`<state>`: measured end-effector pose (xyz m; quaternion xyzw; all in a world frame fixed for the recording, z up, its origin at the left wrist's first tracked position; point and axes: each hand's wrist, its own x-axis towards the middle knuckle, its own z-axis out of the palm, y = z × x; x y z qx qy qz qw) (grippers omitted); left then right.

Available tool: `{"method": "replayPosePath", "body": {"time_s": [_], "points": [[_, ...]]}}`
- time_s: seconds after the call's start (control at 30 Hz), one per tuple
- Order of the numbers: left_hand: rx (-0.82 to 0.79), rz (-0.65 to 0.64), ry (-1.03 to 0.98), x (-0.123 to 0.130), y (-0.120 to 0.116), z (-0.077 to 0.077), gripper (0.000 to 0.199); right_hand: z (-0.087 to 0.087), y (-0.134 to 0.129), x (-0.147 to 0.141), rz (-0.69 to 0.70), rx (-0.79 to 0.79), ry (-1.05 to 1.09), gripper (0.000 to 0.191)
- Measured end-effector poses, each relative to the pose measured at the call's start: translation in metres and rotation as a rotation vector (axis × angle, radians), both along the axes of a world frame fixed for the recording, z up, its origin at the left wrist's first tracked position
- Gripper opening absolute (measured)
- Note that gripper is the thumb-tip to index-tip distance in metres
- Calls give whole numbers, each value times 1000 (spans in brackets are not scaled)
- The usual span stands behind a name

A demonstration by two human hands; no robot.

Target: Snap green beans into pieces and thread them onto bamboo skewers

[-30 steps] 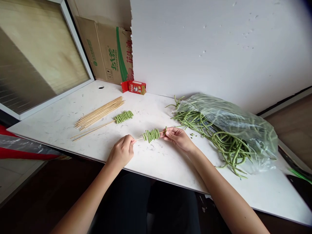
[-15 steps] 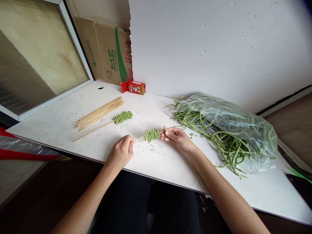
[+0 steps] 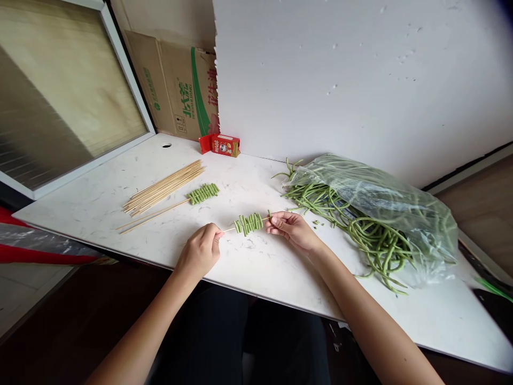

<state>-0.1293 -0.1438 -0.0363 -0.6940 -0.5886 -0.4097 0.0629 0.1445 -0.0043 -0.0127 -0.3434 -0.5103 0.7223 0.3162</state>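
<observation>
Near the table's front edge, my left hand (image 3: 200, 248) pinches one end of a thin wooden skewer (image 3: 228, 230). Several short green bean pieces (image 3: 249, 223) sit side by side across that skewer, between my two hands. At its other end my right hand (image 3: 292, 229) holds a short bean piece (image 3: 270, 215) between thumb and fingers, close to the tip. Behind my left hand lies a skewer filled with bean pieces (image 3: 203, 193), beside a bundle of bare skewers (image 3: 164, 187).
Long green beans (image 3: 377, 243) spill from a clear plastic bag (image 3: 372, 182) on the right of the white table (image 3: 248, 267). A small red box (image 3: 225, 145) and a cardboard box (image 3: 180, 91) stand at the back. Small bean bits (image 3: 316, 223) lie near my right hand.
The bean piece in my right hand has tilted slightly at the skewer's tip. Both hands keep nearly the same place, and the whole view has shifted very slightly.
</observation>
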Motion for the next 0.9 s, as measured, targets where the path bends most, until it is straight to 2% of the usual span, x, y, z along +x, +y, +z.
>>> {"method": "replayPosePath", "body": {"time_s": [0.9], "points": [[-36,5,-17,1,0,0,16,6,-2,2,5,-17,6,33]]}}
